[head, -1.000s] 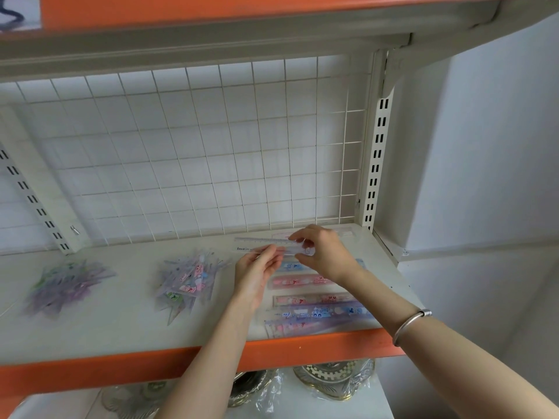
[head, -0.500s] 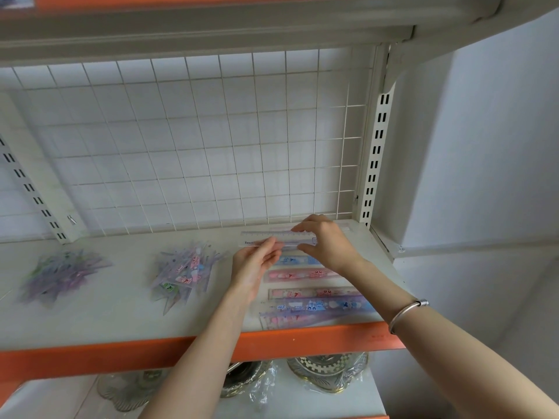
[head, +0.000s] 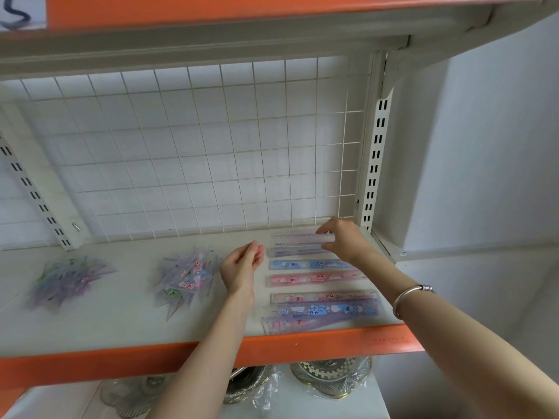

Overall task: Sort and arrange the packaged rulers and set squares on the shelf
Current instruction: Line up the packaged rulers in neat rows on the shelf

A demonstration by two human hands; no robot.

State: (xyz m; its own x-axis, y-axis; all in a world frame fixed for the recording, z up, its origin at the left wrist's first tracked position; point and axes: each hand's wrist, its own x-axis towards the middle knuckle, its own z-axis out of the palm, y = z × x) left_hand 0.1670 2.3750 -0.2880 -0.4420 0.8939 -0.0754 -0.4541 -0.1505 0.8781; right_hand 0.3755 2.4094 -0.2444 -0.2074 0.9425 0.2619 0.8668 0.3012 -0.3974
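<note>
Clear packaged ruler (head: 302,238) now lies at the back of the shelf (head: 121,328).
Left hand (head: 242,264) has let go, fingers loosely curled and empty; right hand (head: 344,240) still pinches the ruler's end, so this placement looks nearly done.

White shelf (head: 127,322) with orange front edge, two heaps of packaged set squares (head: 187,275) at left, packaged rulers (head: 314,279) in rows at right.

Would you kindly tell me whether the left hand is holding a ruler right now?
No, the left hand hangs loosely curled beside the rulers, holding nothing, while the right hand pinches the rearmost ruler.
</note>
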